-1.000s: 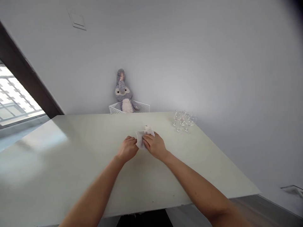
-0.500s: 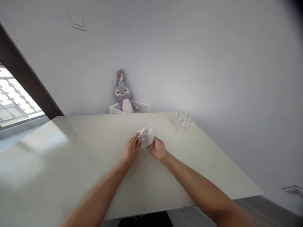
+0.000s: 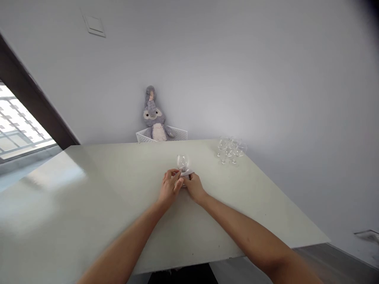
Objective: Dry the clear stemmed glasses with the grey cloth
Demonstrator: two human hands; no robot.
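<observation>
Between my two hands, over the middle of the table, is a small clear stemmed glass [image 3: 182,161] with its round bowl pointing away from me. A white tissue or cloth [image 3: 187,172] lies around the glass below the bowl. My left hand [image 3: 169,188] is closed with its fingertips on the stem part from the left. My right hand [image 3: 196,188] is closed on the white cloth and the lower part of the glass from the right. Fingers partly hide the stem and foot.
A cluster of several clear stemmed glasses [image 3: 229,150] stands at the table's far right corner. Behind the far edge, a grey plush toy [image 3: 154,118] sits in a white perforated basket [image 3: 180,135]. The pale table [image 3: 103,189] meets a wall on the right.
The white cloth has gone from around the bowl down to the stem and foot. The bowl now shows bare, and both hands have shifted slightly toward me, closer together.
</observation>
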